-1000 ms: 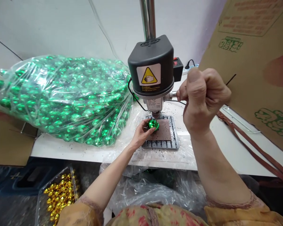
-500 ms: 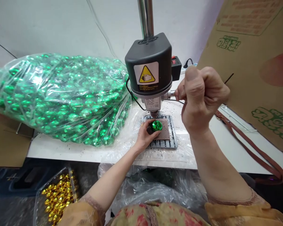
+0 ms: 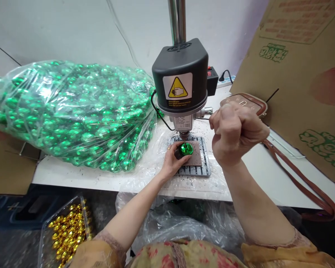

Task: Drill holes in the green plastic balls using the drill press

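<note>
My left hand (image 3: pixel 173 160) is closed around a shiny green faceted ball (image 3: pixel 187 149), pressing it on a brown board (image 3: pixel 195 158) on the slotted metal base (image 3: pixel 206 172) of a small bench drill press (image 3: pixel 180 80). A dark part beside the ball, partly behind my fingers, cannot be made out clearly. The thin drill bit (image 3: pixel 184 141) points down at the ball's top and appears to touch it. To the right of the motor housing, my right hand (image 3: pixel 237 132) is closed in a fist on the drill press lever, which is mostly hidden by the fingers.
A large clear bag of green balls (image 3: pixel 80 115) lies on the left of the white table (image 3: pixel 80 178). Gold balls (image 3: pixel 68 232) fill a clear bin lower left. At right are a pink bag (image 3: pixel 245 102) with a brown strap (image 3: pixel 298 178) and a cardboard box (image 3: pixel 309 93). Dark shavings surround the base.
My right hand has come down a little, uncovering the pink bag behind it. The drill bit now reaches the green ball. My left hand stays on the ball.
</note>
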Demonstrator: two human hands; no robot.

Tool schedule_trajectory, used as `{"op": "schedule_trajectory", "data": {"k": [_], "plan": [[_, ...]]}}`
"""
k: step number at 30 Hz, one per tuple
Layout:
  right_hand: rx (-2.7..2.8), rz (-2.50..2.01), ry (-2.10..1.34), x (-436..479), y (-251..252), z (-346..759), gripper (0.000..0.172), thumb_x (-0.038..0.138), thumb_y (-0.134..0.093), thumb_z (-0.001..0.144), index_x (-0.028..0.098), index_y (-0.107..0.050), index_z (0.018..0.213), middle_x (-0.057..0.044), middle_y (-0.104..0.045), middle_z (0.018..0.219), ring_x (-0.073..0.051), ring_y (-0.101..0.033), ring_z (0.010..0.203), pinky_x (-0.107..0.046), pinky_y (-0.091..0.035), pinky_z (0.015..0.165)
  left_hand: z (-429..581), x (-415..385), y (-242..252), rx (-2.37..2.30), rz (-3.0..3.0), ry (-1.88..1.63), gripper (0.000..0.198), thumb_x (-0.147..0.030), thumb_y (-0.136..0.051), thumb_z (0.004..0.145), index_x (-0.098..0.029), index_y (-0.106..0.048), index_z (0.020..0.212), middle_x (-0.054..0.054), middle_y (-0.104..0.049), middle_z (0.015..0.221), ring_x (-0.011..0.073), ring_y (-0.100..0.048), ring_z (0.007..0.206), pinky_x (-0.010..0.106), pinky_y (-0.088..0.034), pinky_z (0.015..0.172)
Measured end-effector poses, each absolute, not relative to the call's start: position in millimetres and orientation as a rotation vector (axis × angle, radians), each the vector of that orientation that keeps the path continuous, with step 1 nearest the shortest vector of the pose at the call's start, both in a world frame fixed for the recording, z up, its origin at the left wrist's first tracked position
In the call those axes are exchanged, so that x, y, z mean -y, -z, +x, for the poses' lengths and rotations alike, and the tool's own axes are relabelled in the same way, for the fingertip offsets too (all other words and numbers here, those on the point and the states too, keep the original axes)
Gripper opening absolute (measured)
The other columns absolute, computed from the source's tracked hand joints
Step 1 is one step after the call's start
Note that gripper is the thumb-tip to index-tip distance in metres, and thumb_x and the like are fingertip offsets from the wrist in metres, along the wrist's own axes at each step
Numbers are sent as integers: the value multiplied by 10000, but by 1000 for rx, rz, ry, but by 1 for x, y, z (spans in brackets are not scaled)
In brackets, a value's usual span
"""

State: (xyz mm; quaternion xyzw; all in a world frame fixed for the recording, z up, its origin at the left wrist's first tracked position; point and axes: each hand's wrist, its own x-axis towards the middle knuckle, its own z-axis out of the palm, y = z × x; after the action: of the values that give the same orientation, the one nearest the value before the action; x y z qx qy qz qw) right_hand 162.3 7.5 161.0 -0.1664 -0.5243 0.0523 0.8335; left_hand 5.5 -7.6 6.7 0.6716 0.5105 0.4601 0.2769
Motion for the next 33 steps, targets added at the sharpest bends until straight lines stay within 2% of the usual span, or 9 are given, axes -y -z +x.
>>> {"op": "schedule_trajectory", "data": {"k": [7,12,18,28,33], "plan": [[1097,-332,-102,-6,-156,162,550,255,-617,959,201,-208,594,54,-245,502,-76,-266,436,-323,-268,449,4,8,-4,-1344,1796,-1257,536,-389,-888,801,-239,-678,1271,95,-728,1240,294,-673,1172,439,-534,1031],[1111,-319,-46,-7,-149,162,528,216,-605,948,194,-211,598,52,-287,515,-68,-295,446,-297,-304,425,5,8,-6,-1337,1792,-1258,521,-372,-880,810,-239,-678,1271,97,-724,1256,297,-664,1187,444,-523,1049],[1119,-252,-13,-9,-143,163,510,151,-601,925,195,-201,611,51,-269,519,-65,-298,446,-281,-309,414,5,10,-9,-1308,1802,-1250,492,-348,-873,820,-236,-681,1259,90,-729,1257,294,-655,1185,439,-511,1050],[1196,-212,23,-9,-134,167,473,116,-587,915,190,-225,620,66,-330,569,-45,-340,466,-260,-384,457,6,9,-6,-1310,1795,-1275,486,-341,-874,817,-232,-686,1251,87,-739,1235,284,-668,1157,420,-526,1020],[1170,-208,28,-9,-133,166,507,125,-581,939,189,-197,614,70,-272,545,-40,-297,452,-258,-362,451,6,9,-5,-1314,1823,-1267,483,-323,-867,818,-242,-683,1258,80,-736,1240,282,-664,1169,421,-531,1014]]}}
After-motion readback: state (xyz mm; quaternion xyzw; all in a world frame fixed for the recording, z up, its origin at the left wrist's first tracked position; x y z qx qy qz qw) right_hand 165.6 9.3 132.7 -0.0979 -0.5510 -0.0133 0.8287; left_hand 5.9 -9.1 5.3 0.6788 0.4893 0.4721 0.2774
